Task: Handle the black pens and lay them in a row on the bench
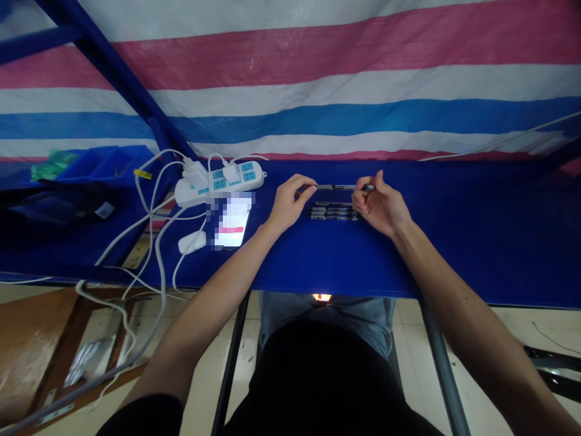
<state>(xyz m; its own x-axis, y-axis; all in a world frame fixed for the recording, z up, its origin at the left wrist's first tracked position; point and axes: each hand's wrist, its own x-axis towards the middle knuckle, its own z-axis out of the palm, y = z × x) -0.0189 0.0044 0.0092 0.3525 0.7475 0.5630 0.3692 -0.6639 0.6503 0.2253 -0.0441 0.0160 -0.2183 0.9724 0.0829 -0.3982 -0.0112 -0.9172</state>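
Note:
A slim pen (pixel 336 187) with a dark end lies level between my two hands, just above the tabletop or resting on it; I cannot tell which. My left hand (pixel 291 198) pinches its left end between thumb and fingertips. Curled fingers of my right hand (pixel 382 204) close round its other end, with the palm turned partly up. Nearer to me, several similar pens (pixel 333 212) lie side by side in a row on the blue table (pixel 336 260). Their right ends come close to my right hand, which partly hides them.
Left of my hands, a white power strip (pixel 220 181) carries plugs and tangled white cables. Beside it lie a lit phone (pixel 233 224) and a white adapter (pixel 192 242). Blue bins (pixel 106 163) stand at far left. A striped sheet (pixel 318 72) hangs behind the table.

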